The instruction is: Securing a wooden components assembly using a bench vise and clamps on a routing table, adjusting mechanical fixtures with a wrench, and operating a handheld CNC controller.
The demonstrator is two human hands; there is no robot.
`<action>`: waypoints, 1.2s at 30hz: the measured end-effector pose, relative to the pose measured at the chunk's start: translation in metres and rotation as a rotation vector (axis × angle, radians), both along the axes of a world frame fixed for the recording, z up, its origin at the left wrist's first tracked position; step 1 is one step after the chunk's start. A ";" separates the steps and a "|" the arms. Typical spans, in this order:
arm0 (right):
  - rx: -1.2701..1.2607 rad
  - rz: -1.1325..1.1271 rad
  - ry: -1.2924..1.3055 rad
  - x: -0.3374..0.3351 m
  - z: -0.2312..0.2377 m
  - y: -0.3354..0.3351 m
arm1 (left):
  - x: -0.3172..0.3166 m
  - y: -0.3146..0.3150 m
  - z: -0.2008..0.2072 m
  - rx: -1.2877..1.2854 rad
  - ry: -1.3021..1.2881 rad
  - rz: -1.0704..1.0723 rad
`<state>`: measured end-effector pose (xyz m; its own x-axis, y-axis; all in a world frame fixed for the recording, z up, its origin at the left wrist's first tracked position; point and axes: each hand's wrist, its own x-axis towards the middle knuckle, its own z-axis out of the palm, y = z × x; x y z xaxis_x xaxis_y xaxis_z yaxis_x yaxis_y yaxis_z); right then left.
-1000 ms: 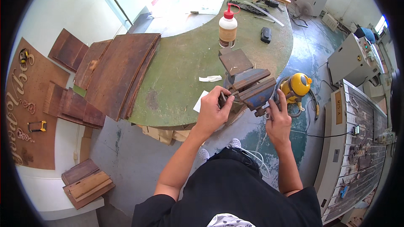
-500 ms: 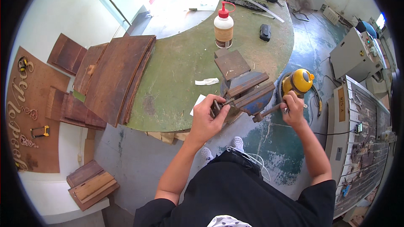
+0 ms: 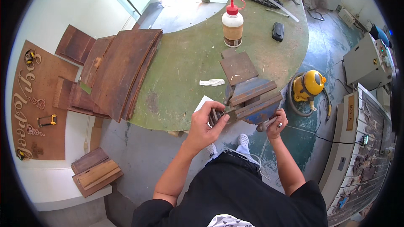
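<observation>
A blue and rusty bench vise [image 3: 256, 100] is mounted at the near edge of the green table, with its jaws slightly apart. My right hand [image 3: 276, 125] is closed around the vise handle [image 3: 265, 125], close to the screw head. To the left of the jaws, my left hand [image 3: 205, 125] grips a small dark metal piece [image 3: 215, 117] between thumb and fingers. The fingers hide part of that piece, so its exact kind does not show. A thin end of it reaches toward the jaws; whether it touches them I cannot tell.
On the green table [image 3: 168, 71] stand a glue bottle [image 3: 232, 25] with a red cap and a black case [image 3: 277, 31]. A white paper strip [image 3: 212, 82] lies near the vise. Brown wooden panels [image 3: 122, 71] lean at left. A yellow vacuum cleaner [image 3: 309, 86] stands on the floor at right.
My right hand has moved inward, closer to the vise's screw, still on the handle. My left hand keeps its hold beside the jaws. The whole view has shifted slightly.
</observation>
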<state>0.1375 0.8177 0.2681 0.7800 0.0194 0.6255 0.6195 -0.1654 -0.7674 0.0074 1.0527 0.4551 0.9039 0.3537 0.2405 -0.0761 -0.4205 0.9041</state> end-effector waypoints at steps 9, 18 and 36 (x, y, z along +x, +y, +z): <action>-0.543 -0.244 0.511 -0.036 0.040 -0.098 | -0.004 0.004 -0.004 -0.021 -0.041 -0.070; -0.161 -0.099 0.165 -0.074 0.243 -0.034 | -0.005 0.009 -0.018 0.002 -0.151 -0.094; -0.242 0.136 -0.017 -0.085 0.241 0.075 | -0.005 0.005 -0.009 0.025 -0.184 -0.123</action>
<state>0.0528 0.8924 0.5095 0.7491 0.2738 0.6032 0.6614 -0.2571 -0.7046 0.0020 1.0577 0.4456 0.8802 0.2347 0.4124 -0.2907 -0.4203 0.8596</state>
